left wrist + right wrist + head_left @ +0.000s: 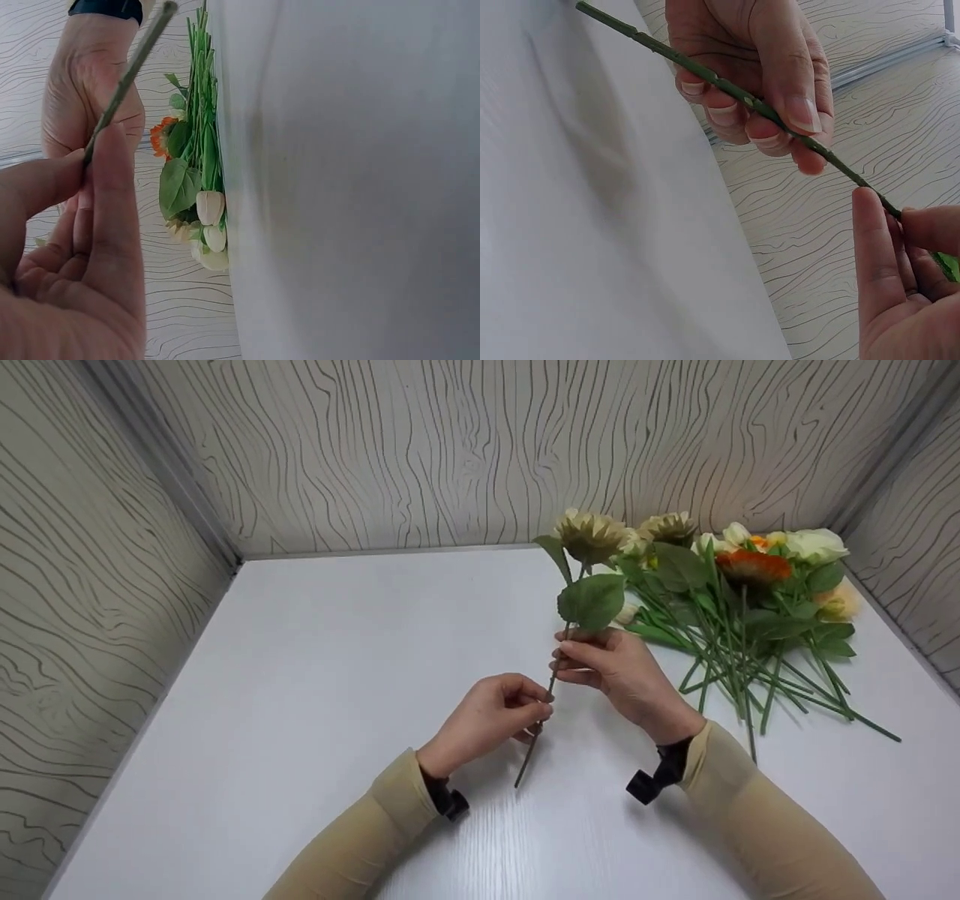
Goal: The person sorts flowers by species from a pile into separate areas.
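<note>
An artificial flower [592,538] with a pale cream, many-petalled head and broad green leaves is held up over the white table, its stem slanting down to the left. My right hand [619,671] pinches the stem just below the leaves. Lower down, my left hand [491,712] pinches the same stem [705,73] between thumb and fingers, and the bare stem end sticks out beneath it. In the left wrist view the stem end rises past my left hand [82,247]. The flower head is out of sight in both wrist views.
A heap of artificial flowers [750,622] lies at the table's back right, white, cream and orange heads toward the back wall, green stems pointing forward. White tulips [211,208] show in it. Wood-grain patterned panels [465,450] enclose the white table [337,660] at the back and sides.
</note>
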Motion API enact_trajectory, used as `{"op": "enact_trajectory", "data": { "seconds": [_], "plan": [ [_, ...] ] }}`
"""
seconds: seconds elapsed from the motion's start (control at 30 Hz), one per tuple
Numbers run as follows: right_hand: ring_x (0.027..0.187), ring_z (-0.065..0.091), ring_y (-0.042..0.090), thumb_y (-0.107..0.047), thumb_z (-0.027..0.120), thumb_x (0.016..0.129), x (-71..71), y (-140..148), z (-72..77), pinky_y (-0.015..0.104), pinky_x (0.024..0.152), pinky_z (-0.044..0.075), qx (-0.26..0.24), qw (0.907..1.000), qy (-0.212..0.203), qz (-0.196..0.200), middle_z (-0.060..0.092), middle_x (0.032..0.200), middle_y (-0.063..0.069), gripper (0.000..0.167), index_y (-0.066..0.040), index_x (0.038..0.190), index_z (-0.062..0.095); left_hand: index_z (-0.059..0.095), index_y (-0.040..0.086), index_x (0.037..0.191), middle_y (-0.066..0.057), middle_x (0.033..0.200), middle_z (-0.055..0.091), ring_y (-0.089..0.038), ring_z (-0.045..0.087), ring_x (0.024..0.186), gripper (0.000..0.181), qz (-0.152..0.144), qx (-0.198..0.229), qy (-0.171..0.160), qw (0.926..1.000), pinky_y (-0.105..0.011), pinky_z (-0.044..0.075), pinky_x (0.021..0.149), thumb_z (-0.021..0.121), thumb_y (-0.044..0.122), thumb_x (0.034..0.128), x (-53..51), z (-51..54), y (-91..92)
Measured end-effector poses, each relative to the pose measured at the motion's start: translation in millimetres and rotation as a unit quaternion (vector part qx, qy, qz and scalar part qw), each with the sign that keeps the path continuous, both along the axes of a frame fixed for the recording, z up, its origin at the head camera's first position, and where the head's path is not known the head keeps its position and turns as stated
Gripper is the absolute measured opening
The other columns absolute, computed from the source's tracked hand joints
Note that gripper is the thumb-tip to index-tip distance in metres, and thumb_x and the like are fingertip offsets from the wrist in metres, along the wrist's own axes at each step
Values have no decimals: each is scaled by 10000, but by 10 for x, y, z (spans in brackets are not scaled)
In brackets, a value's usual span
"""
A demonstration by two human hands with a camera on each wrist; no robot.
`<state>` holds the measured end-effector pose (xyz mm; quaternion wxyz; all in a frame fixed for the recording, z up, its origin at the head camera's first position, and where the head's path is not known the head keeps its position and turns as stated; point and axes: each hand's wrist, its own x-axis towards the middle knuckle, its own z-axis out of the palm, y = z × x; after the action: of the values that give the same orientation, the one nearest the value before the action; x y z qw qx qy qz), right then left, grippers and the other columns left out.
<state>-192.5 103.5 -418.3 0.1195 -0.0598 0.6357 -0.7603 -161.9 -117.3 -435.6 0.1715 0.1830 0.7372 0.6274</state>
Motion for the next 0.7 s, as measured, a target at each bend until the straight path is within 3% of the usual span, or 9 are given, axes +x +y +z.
{"op": "enact_trajectory", "data": {
  "seconds": [0.13, 0.23, 0.3, 0.37, 0.5, 0.57, 0.63, 0.7],
  "plan": [
    [1049, 694, 290, -152, 672, 1015, -5, 38, 25, 416, 966, 553, -115, 9999, 6, -111, 612, 1237, 249, 445, 76, 1375, 543, 700, -32, 1138, -243, 1033, 707, -230, 707, 796, 211, 192, -332, 47, 9993, -361, 623, 699, 700, 104, 978, -108, 89, -239],
    [1033, 697, 289, -156, 659, 1023, -18, 77, 45, 416, 958, 558, -184, 9996, -3, -205, 620, 1218, 233, 412, 53, 1364, 559, 690, -34, 1153, -217, 1040, 700, -255, 704, 834, 212, 652, -855, 104, 9941, -360, 621, 717, 682, 98, 988, -260, 145, -628],
    [1021, 699, 282, -157, 657, 1025, -26, 100, 56, 416, 955, 560, -219, 9995, 7, -222, 638, 1175, 190, 394, 45, 1350, 569, 686, -37, 1159, -188, 1036, 698, -249, 696, 842, 212, 1090, -1414, 221, 9837, -353, 616, 721, 664, 94, 993, -382, 171, -981],
    [1014, 698, 275, -166, 658, 1025, -30, 117, 68, 414, 953, 561, -227, 9995, 32, -206, 647, 1154, 172, 386, 38, 1342, 574, 686, -34, 1173, -165, 1037, 697, -233, 687, 836, 225, 1562, -2109, 379, 9642, -351, 608, 724, 641, 106, 1002, -496, 182, -1382],
    [1012, 694, 268, -191, 675, 1015, -37, 134, 86, 409, 951, 562, -233, 9996, 59, -159, 651, 1132, 156, 402, 34, 1334, 578, 686, -36, 1192, -177, 1050, 701, -228, 675, 800, 266, 2327, -3492, 593, 9058, -379, 565, 715, 590, 139, 1015, -626, 191, -2143],
    [1013, 694, 268, -195, 678, 1014, -43, 133, 91, 411, 949, 563, -232, 9996, 69, -129, 650, 1122, 152, 404, 39, 1328, 580, 696, -38, 1171, -183, 1023, 708, -231, 670, 768, 269, 2564, -3906, 574, 8823, -387, 540, 697, 580, 146, 1012, -642, 181, -2420],
    [1013, 694, 269, -199, 675, 1016, -50, 130, 90, 412, 948, 565, -218, 9997, 85, -99, 652, 1112, 147, 397, 41, 1319, 584, 707, -44, 1141, -180, 989, 711, -229, 661, 750, 263, 2699, -4099, 526, 8697, -386, 526, 676, 585, 144, 1003, -642, 169, -2603],
    [1015, 695, 271, -201, 671, 1019, -55, 125, 86, 414, 946, 566, -194, 9997, 101, -77, 656, 1104, 141, 386, 39, 1310, 590, 721, -45, 1111, -171, 958, 710, -233, 648, 749, 251, 2763, -4186, 470, 8639, -380, 517, 661, 597, 138, 992, -638, 145, -2706]
  ]
}}
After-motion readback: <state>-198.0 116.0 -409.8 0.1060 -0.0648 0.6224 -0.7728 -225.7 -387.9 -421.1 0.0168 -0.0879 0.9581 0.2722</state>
